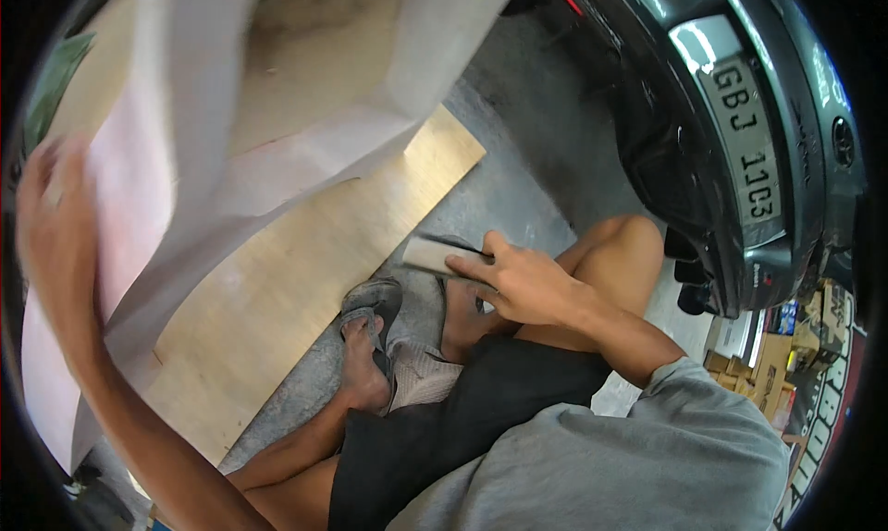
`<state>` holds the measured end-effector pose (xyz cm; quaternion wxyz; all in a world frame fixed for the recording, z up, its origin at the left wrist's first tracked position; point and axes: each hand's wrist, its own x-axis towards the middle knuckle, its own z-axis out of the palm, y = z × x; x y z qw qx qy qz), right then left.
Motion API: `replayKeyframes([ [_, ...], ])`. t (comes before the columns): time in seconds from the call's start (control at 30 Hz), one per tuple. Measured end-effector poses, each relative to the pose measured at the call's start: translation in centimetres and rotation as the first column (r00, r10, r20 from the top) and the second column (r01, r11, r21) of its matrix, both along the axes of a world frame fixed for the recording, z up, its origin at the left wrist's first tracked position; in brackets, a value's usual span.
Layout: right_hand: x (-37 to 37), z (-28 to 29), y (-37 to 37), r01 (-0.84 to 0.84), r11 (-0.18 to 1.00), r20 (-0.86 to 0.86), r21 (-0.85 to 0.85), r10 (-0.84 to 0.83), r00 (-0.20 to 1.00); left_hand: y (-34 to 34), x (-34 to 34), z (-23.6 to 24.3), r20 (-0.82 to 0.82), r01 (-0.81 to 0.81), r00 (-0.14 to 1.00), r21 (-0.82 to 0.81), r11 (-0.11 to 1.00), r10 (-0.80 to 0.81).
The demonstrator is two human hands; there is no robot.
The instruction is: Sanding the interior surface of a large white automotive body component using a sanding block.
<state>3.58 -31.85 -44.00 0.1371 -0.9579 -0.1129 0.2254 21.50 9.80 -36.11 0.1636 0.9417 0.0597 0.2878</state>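
Head view: left hand (60,221) reached out to a white panel (199,142); right hand (536,286) held a pale block (428,253).
Panel, largest item, was raised at left above a plywood sheet (277,290), long axis slanting from upper right to a pointed lower-left corner. Dark car (647,87) stood at right; plywood lay slantwise on grey concrete floor (509,184); cardboard boxes (772,369) showed at far right. Left fingers were bent at the panel's outer side; blurred, could not tell whether they gripped. Right elbow was bent, fingers grasping the block above the floor; its long axis lay roughly crosswise, free end pointing left.
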Motion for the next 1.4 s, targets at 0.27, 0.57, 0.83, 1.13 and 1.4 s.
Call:
replayKeyframes([
  [0.27, -2.1, 0.0, 0.6, -0.248, 0.962, 0.057, 0.111, 0.243, 0.968, -20.7, -13.4, -4.4, -0.177, 0.465, 0.666, -0.662, 0.589, -0.725],
  [0.57, -5.2, -0.5, -0.9, -0.224, 0.967, -0.165, 0.121, 0.242, 0.956, -30.3, 0.5, -15.9, -0.501, 0.148, 0.525, -0.742, 0.653, -0.688],
  [0.83, -5.9, 0.1, -1.8, -0.164, 0.972, -0.115, 0.169, 0.185, 0.976, -30.6, -0.5, -16.1, -0.515, 0.175, 0.454, -0.749, 0.639, -0.727],
  [1.13, -5.8, -0.3, -1.0, -0.203, 0.972, -0.08, 0.121, 0.213, 0.974, -29.7, 0.6, -16.1, -0.599, 0.215, 0.501, -0.613, 0.76, -0.625],
  [1.4, -5.1, 0.3, -1.1, -0.241, 0.969, -0.004, 0.06, 0.242, 0.97, -25.2, -1.5, -14.9, -0.806, 0.489, 0.485, -0.071, 0.87, -0.338],
])
